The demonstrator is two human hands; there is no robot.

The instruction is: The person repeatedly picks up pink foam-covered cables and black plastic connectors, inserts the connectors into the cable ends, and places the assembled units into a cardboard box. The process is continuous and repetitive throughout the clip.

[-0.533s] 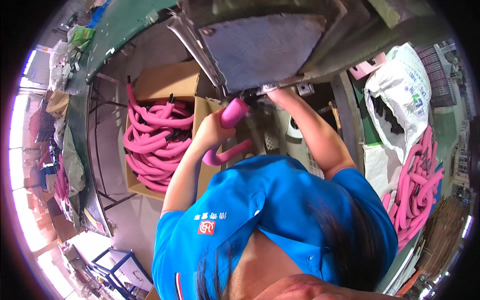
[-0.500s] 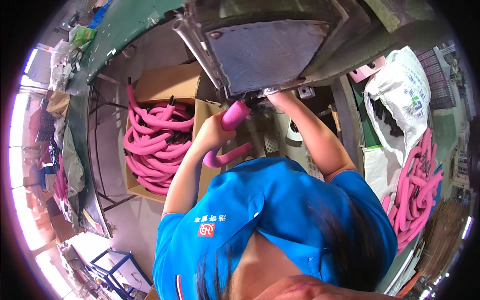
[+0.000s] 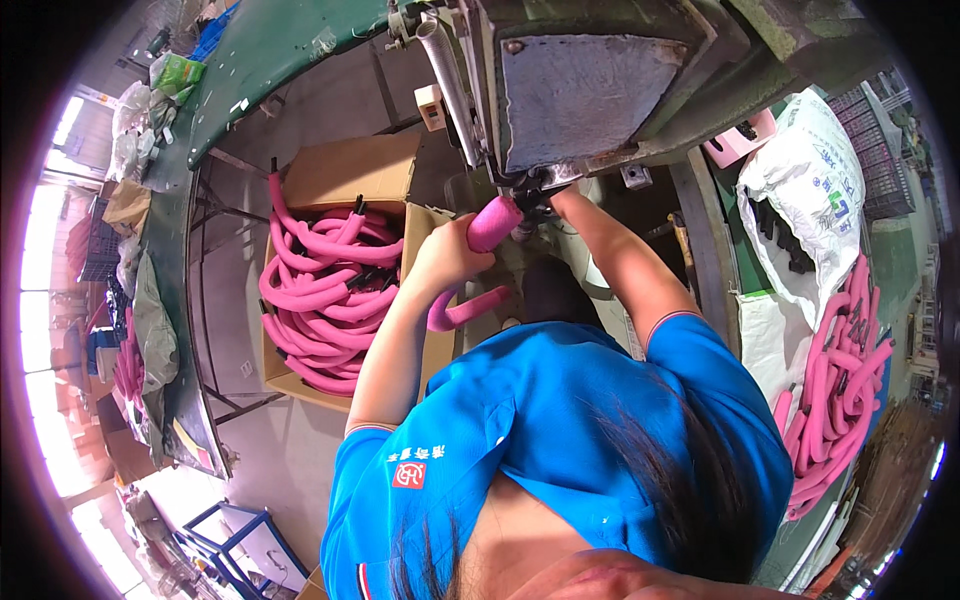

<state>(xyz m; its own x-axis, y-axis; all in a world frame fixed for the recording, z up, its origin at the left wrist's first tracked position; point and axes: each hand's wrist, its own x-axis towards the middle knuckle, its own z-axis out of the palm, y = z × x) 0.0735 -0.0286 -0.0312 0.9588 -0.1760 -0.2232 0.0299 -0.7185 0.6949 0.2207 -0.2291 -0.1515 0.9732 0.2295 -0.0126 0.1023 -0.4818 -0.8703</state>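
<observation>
My left hand [image 3: 450, 258] is closed around a pink foam-covered tube [image 3: 495, 224], just below the machine. The tube's near end curves back toward my body under that hand. Its far end points up at a small dark metal fitting [image 3: 535, 182] on the underside of the machine [image 3: 590, 100]; whether they touch is hard to tell. My right hand [image 3: 564, 198] reaches up beneath the machine beside the fitting. Its fingers are hidden there, so what it holds does not show.
Left of me, a cardboard box [image 3: 430, 222] is filled with pink tubes with black ends. A green table [image 3: 265, 75] lies beyond it. On the right, an open white sack [image 3: 800, 185] holds black parts, near a pile of pink tubes [image 3: 835, 400].
The view has shifted, so the machine and box appear farther right. My left hand keeps its hold on the tube, and my right hand stays under the machine.
</observation>
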